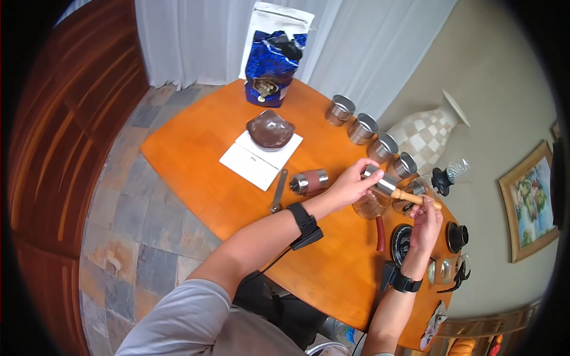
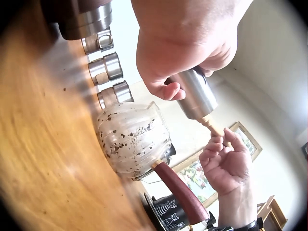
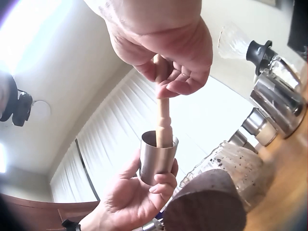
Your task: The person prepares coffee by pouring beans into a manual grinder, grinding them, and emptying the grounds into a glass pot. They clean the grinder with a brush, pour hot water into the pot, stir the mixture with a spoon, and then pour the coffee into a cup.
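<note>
My left hand [image 1: 354, 185] grips a brushed steel cup [image 1: 383, 181] from its side, fingers wrapped round the wall. With its fingertips, my right hand [image 1: 425, 225] pinches a turned wooden handle [image 3: 164, 118] whose lower end reaches down inside the cup; that end is hidden by the wall. In the right wrist view the cup's mouth faces up toward the right hand. Below the hands, a ribbed glass pot [image 2: 132, 139] with a dark red handle [image 2: 180, 190] stands on the table, dark specks scattered over its glass.
Several steel cups [image 1: 363, 129] line the table's far edge before a checkered vase [image 1: 421, 133]. A steel cylinder with a brown band [image 1: 310, 181] lies beside a metal crank [image 1: 279, 190]. Further left are a brown bowl [image 1: 270, 129], a white pad [image 1: 252, 163] and a blue bag [image 1: 270, 65].
</note>
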The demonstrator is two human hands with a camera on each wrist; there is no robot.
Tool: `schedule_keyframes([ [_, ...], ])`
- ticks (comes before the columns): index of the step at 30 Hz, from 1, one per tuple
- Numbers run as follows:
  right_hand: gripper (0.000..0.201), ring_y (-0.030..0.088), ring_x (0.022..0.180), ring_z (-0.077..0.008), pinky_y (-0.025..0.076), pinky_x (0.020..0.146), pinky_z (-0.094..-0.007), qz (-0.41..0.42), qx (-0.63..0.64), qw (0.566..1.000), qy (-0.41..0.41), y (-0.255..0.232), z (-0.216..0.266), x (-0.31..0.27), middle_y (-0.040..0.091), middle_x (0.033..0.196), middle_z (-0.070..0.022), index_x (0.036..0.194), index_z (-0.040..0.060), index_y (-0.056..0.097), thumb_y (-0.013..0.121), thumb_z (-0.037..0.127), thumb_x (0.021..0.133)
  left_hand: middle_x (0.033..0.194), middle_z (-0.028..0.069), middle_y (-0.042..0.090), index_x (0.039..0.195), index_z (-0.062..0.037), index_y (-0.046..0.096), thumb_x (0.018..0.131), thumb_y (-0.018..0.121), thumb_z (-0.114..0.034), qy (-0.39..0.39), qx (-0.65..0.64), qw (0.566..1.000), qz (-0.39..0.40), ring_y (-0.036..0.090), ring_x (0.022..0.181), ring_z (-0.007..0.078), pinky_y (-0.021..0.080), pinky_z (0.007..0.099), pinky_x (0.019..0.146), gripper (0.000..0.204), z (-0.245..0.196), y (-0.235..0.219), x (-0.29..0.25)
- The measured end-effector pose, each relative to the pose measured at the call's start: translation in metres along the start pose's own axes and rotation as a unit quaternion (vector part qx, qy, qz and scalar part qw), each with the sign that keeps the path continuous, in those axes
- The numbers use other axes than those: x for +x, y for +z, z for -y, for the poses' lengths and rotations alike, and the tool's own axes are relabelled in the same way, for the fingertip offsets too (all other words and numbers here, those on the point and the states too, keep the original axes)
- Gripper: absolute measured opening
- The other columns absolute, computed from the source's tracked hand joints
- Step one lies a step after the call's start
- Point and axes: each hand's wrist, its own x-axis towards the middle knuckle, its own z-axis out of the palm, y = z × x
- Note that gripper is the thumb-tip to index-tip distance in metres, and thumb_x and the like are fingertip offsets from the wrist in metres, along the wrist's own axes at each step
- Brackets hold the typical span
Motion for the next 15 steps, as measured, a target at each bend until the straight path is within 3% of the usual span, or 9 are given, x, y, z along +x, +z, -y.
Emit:
schedule_keyframes([
  [2, 0.025, 0.058, 0.061, -0.0109, 0.047, 0.057, -0.0234, 0.004, 0.013, 1.000, 0.003, -0.002, -0.001, 0.001, 0.062, 0.070, -0.0053, 0.102, -0.0033, 0.063, 0.059, 0.021, 0.096, 0.089, 0.0014, 0.054, 0.120, -0.0068, 0.048, 0.097, 0.059, -0.030, 0.005, 0.007, 1.000, -0.004, 0.048, 0.068, 0.0059, 0.042, 0.0203, 0.060, 0.034, 0.001, 0.002, 0.000],
  [5, 0.027, 0.062, 0.062, -0.0132, 0.051, 0.058, -0.0245, -0.039, 0.113, 0.990, 0.073, 0.001, -0.007, 0.004, 0.065, 0.072, -0.0075, 0.103, -0.0039, 0.064, 0.059, 0.022, 0.096, 0.088, 0.0007, 0.053, 0.121, -0.0065, 0.047, 0.099, 0.057, -0.030, 0.019, 0.031, 0.999, 0.006, 0.047, 0.068, 0.0055, 0.041, 0.0205, 0.059, 0.034, 0.004, 0.002, 0.002],
  [8, 0.026, 0.064, 0.062, -0.0143, 0.052, 0.059, -0.0244, -0.018, 0.104, 0.994, 0.041, 0.006, -0.006, 0.006, 0.069, 0.077, -0.0111, 0.105, -0.0047, 0.064, 0.059, 0.019, 0.096, 0.091, 0.0021, 0.054, 0.120, -0.0060, 0.048, 0.097, 0.060, -0.032, -0.006, -0.023, 0.999, -0.024, 0.050, 0.067, 0.0061, 0.043, 0.0197, 0.059, 0.038, 0.008, -0.003, 0.005],
  [12, 0.021, 0.065, 0.070, -0.0155, 0.051, 0.066, -0.0257, 0.021, -0.011, 0.999, -0.031, 0.016, 0.002, -0.002, 0.067, 0.081, -0.0094, 0.108, -0.0017, 0.063, 0.058, 0.015, 0.096, 0.089, 0.0024, 0.054, 0.121, -0.0071, 0.048, 0.096, 0.060, -0.034, -0.011, -0.067, 0.997, -0.032, 0.051, 0.067, 0.0064, 0.043, 0.0200, 0.058, 0.038, -0.001, -0.001, 0.001],
  [15, 0.021, 0.064, 0.068, -0.0145, 0.050, 0.065, -0.0251, 0.018, -0.104, 0.994, -0.025, 0.025, 0.013, -0.010, 0.067, 0.079, -0.0072, 0.104, -0.0022, 0.064, 0.061, 0.016, 0.095, 0.089, 0.0022, 0.054, 0.120, -0.0080, 0.050, 0.096, 0.061, -0.032, -0.008, -0.054, 0.997, -0.056, 0.052, 0.069, 0.0071, 0.042, 0.0201, 0.058, 0.035, -0.004, 0.000, -0.002],
])
